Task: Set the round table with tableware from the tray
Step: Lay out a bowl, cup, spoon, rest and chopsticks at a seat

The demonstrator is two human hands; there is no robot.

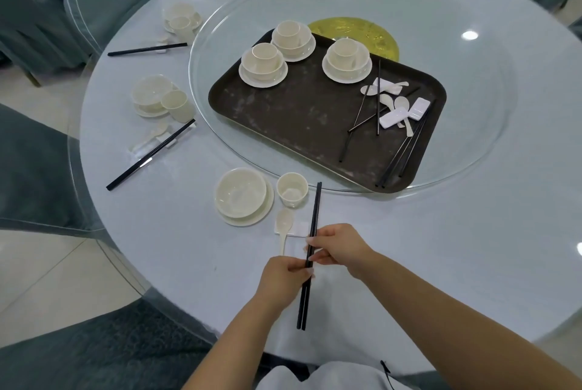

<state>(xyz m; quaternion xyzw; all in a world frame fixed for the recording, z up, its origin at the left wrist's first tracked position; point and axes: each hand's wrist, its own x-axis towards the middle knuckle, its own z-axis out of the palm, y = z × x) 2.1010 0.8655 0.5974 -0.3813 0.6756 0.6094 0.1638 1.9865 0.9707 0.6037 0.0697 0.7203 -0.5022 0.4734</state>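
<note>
The rest (297,230) under the chopsticks (312,241) is partly hidden by them.

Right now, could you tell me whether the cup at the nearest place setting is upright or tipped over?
Upright. The cup stands on its base beside the bowl, its round open mouth facing up and its inside visible.

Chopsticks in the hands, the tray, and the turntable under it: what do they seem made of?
Chopsticks: black, smooth, uniformly coloured, probably plastic or lacquered wood; both hands, left and right, pinch them. Tray: dark brown, matte, scuffed with pale marks, likely plastic or fibreglass. Turntable: clear glass by the look; the cloth shows through and ceiling lights reflect on it.
</note>
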